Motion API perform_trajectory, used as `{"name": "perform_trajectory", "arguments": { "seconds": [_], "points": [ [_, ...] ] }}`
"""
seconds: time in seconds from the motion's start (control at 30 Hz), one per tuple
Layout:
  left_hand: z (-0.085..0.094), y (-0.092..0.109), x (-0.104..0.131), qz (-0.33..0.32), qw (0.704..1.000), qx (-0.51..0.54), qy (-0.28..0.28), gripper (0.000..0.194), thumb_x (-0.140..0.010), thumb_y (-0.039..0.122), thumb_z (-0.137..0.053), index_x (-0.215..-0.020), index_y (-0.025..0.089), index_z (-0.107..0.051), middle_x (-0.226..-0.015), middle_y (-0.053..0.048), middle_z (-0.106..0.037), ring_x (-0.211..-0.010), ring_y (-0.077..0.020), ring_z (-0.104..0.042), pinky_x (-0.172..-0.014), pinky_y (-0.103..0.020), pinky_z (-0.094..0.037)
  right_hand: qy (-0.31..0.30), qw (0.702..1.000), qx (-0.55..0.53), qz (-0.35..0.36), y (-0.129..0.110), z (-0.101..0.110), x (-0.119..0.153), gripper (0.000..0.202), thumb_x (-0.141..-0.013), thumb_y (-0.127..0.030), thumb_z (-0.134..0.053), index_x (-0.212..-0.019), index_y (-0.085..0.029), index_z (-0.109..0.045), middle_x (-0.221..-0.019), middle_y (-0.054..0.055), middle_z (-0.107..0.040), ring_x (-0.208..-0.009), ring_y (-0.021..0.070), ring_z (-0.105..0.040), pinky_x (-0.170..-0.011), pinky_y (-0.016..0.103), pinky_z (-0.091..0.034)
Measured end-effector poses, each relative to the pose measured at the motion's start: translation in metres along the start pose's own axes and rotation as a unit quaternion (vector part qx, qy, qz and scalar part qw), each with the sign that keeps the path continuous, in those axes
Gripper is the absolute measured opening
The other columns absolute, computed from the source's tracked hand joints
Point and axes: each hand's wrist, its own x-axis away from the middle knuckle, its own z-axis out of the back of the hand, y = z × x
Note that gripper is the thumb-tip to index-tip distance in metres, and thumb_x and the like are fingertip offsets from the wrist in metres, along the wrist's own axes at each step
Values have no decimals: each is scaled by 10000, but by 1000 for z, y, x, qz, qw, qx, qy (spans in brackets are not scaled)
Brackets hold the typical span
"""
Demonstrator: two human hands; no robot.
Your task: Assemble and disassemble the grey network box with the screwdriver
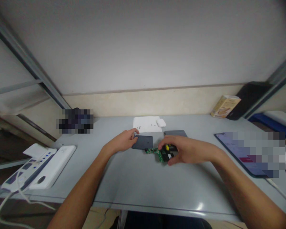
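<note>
My left hand (126,140) is at the left end of a dark grey rectangular cover (144,142), thumb and fingers closed at its upper left corner. The cover lies close to the tabletop. In my right hand (177,149) is a green circuit board (160,155) with a black block and a round yellow part on it, gripped between thumb and fingers. The board's narrow arm points left, towards the cover. Behind my right hand lies a second grey piece (175,132), partly hidden by the hand. Several tiny dark bits, perhaps screws, rest on white paper (146,122).
A small white rounded case (161,123) sits at the paper's right edge. On the left are a power strip (30,168) and a white slab (54,168) with cables. A tablet (243,156) lies right, below a yellow box (225,106). A blurred dark object (76,121) stands back left.
</note>
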Motion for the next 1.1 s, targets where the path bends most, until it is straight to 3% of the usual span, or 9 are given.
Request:
{"name": "perform_trajectory", "arguments": {
  "seconds": [0.07, 0.2, 0.6, 0.87, 1.1],
  "points": [
    [-4, 3, -1, 0, 999, 35, -5, 331, -958, 348, -500, -1232, 173, -562, -661, 34, -557, -588, -148, -513, -572, -248, -355, 45, 999, 14, 16, 2, 4, -2, 415, -825, -395, -739, -1215, -279, -660, -1197, 48, -665, -1030, 222, -641, -941, 344, -494],
    [-12, 8, -3, -1, 992, 121, -21, 376, -980, 378, -462, -1279, 156, -513, -703, 27, -571, -606, -145, -507, -577, -247, -370, 101, 989, 107, -12, 5, 1, -12, 348, -897, -422, -656, -1214, -281, -684, -1226, 83, -631, -907, 214, -669, -852, 348, -504],
    [-21, 7, -9, -21, 988, 152, -20, 350, -997, 392, -436, -1159, 134, -608, -925, -56, -651, -834, -183, -582, -769, -284, -457, 89, 983, 162, -2, 2, -18, -22, 338, -895, -420, -645, -1189, -270, -716, -1181, 90, -640, -856, 211, -678, -809, 371, -504],
    [-19, 10, -9, 5, 984, 176, -38, 397, -981, 402, -477, -1207, 107, -614, -800, -18, -590, -716, -156, -523, -677, -256, -420, 124, 974, 187, -3, -3, -21, -25, 321, -895, -441, -625, -1152, -272, -715, -1174, 87, -641, -781, 208, -671, -749, 370, -484],
    [-15, 13, -9, -17, 984, 170, -48, 366, -979, 396, -479, -1111, 105, -658, -794, -23, -597, -720, -154, -507, -671, -251, -409, 127, 974, 189, -7, -7, -21, -25, 323, -898, -433, -615, -1156, -266, -715, -1218, 87, -621, -724, 174, -652, -733, 364, -477]
  ]
}}
